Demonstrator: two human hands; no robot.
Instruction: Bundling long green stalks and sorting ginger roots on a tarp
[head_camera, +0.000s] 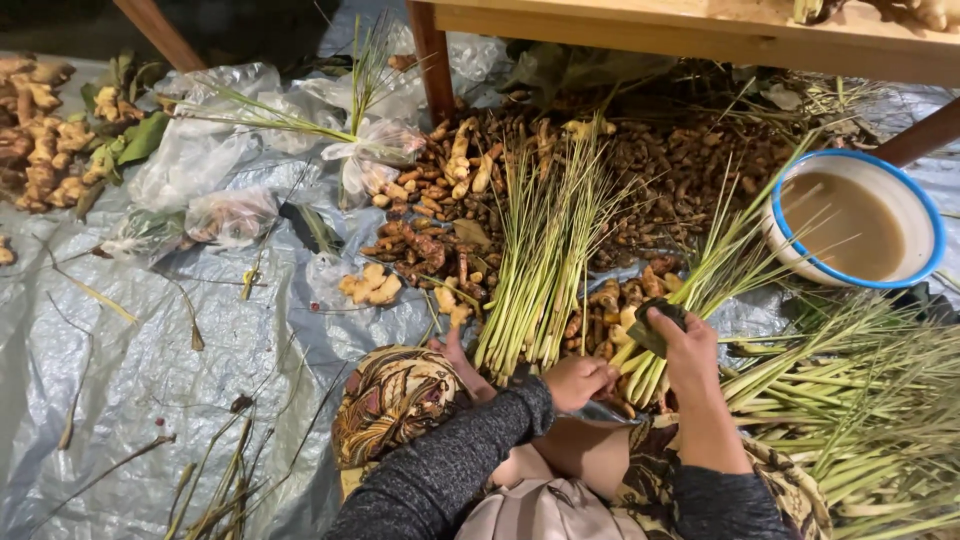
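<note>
My right hand (690, 352) presses a folded dark green leaf strip (655, 322) against the base of a small bunch of lemongrass stalks (700, 285). My left hand (580, 380) grips the cut ends of that same bunch from below. I sit on the ground in a patterned cloth (392, 398), one bare foot (455, 352) reaching forward. A larger loose bundle of lemongrass (540, 260) lies just left of my hands.
A heap of turmeric and ginger roots (620, 160) lies on the grey plastic sheet (150, 340). A white basin with a blue rim (862, 222) holds murky water at right. More lemongrass (860, 400) piles at lower right. Plastic bags (220, 170) and a wooden table (720, 30) stand beyond.
</note>
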